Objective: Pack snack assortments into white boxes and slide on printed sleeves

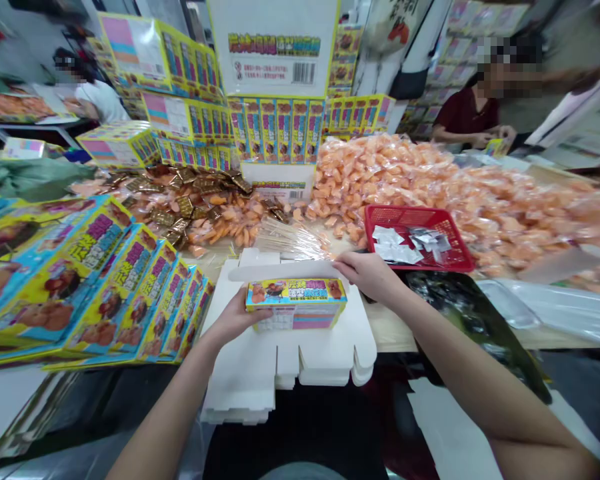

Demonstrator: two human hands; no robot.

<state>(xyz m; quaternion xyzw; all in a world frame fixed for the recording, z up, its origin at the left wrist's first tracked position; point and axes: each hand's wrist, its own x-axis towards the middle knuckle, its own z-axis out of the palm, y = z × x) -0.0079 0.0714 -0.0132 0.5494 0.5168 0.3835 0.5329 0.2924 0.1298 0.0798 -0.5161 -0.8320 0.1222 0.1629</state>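
Note:
My left hand (pixel 236 312) is closed around the left end of a small printed box (pixel 297 293) in yellow, blue and pink. A long white flap (pixel 285 269) stands up along the box's far edge. At its right end, my right hand (pixel 367 275) pinches the flap between thumb and fingers. Under the box lies a stack of flat white cardboard blanks (pixel 245 380) with cut tabs at the near side. Wooden sticks (pixel 293 239) in clear wrap lie just beyond the flap. The inside of the box is hidden.
Printed cartons (pixel 115 287) lean in a row on the left. A red basket (pixel 420 265) with silver sachets stands right, before a heap of orange bagged pieces (pixel 390 173). Brown packets (pixel 180 207) lie behind the sticks. Beside a tall display (pixel 277 130), a person (pixel 467 113) works opposite.

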